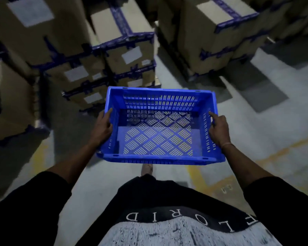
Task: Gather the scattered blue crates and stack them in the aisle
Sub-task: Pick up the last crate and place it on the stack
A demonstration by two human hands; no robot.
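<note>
An empty blue crate (160, 102) with slotted walls and a lattice bottom hangs level in front of me, above the floor. My left hand (102, 127) grips its left wall, fingers over the rim. My right hand (219, 129) grips the right wall the same way, a thin band on its wrist. No other blue crate is in view.
Stacks of cardboard boxes (124, 50) bound with blue tape stand ahead and to the left; another stack (213, 38) rises at the back right. Grey concrete floor (267, 128) with worn yellow lines (194, 173) runs below. One foot (147, 169) shows under the crate.
</note>
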